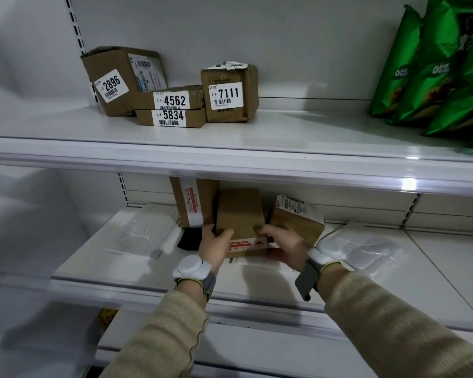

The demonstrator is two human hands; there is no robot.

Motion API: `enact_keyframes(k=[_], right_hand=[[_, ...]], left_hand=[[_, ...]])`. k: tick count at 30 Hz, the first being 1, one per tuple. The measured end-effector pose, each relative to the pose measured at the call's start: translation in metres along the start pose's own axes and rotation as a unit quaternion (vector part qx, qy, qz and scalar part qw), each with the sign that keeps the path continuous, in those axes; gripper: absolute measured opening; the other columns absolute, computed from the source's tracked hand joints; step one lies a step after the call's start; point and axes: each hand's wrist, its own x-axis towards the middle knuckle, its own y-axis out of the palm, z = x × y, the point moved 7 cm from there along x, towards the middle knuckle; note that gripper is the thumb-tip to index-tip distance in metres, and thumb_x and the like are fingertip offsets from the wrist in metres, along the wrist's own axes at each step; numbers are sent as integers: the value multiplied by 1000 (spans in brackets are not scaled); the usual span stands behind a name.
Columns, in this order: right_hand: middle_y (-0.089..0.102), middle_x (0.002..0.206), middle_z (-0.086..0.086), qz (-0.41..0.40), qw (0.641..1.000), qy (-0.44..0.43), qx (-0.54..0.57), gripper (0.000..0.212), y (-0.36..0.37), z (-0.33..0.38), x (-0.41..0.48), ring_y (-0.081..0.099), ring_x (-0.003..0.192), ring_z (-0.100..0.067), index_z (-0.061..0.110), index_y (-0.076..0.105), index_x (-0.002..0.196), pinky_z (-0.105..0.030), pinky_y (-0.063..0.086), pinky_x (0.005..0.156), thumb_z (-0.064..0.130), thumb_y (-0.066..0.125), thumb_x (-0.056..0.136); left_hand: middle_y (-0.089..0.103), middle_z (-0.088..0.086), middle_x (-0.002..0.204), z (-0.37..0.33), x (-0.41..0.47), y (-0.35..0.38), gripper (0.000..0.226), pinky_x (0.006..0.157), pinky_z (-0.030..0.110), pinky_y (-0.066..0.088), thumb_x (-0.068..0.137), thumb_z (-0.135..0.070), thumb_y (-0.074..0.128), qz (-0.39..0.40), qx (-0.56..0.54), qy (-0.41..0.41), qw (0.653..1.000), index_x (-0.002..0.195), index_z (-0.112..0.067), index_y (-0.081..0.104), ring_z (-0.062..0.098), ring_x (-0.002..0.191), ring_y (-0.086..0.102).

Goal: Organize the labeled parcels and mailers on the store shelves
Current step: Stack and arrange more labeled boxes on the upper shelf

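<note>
On the lower shelf (153,271) both hands grip one brown cardboard box (239,214) with red-and-white tape along its near edge. My left hand (215,244) holds its left side, my right hand (283,245) its right side. Behind it stands a taller taped box (193,200), and to its right a box with a white shipping label (298,214). On the upper shelf (284,132) sit labeled boxes 2896 (112,83), 4562 (175,99), 5834 (172,117) and 7111 (228,95).
White plastic mailers lie flat at the lower shelf's left (142,230) and right (366,249). A black item (189,238) lies by my left hand. Green snack bags (434,72) fill the upper shelf's right end.
</note>
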Motion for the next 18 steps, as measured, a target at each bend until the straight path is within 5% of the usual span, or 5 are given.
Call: enact_keyframes(k=[4, 7, 10, 13, 18], right_hand=[[61, 105, -10, -7, 999, -45, 28, 40, -1, -8, -13, 59, 91, -25, 16, 53, 107, -35, 50, 74, 6, 71, 73], [58, 112, -6, -4, 995, -96, 5, 53, 4, -7, -27, 57, 90, -20, 13, 50, 116, -23, 47, 61, -6, 70, 70], [54, 115, 1, 14, 991, -129, -41, 58, 8, -10, -39, 54, 89, -20, 15, 49, 113, -30, 50, 68, -13, 71, 66], [57, 116, -3, 10, 990, -133, -45, 49, 11, -21, -51, 56, 92, -24, 17, 52, 110, -37, 53, 78, -12, 65, 72], [65, 104, -9, -29, 992, -110, 45, 32, 11, -26, -76, 61, 90, -22, 15, 54, 122, -23, 48, 70, 6, 41, 94]], left_hand=[[57, 4, 125, 7, -5, -2, 82, 100, 49, 47, 63, -34, 67, 3, 0, 21, 1000, 138, -27, 37, 27, 111, 56], [55, 6, 125, 18, -6, -6, 89, 96, 49, 50, 50, -31, 67, -7, 8, 20, 1000, 134, -33, 40, 28, 109, 56], [57, 6, 115, 10, -34, -10, 76, 87, 39, 51, 64, -3, 68, -1, 15, 16, 1000, 131, -21, 36, 27, 104, 55], [56, 6, 114, 16, -44, -17, 67, 84, 36, 48, 74, 7, 63, 9, 18, 18, 1000, 126, -22, 34, 27, 105, 53], [63, 7, 119, 19, -62, -26, 59, 87, 33, 48, 82, -3, 59, 44, 38, 35, 998, 136, -20, 42, 20, 103, 59]])
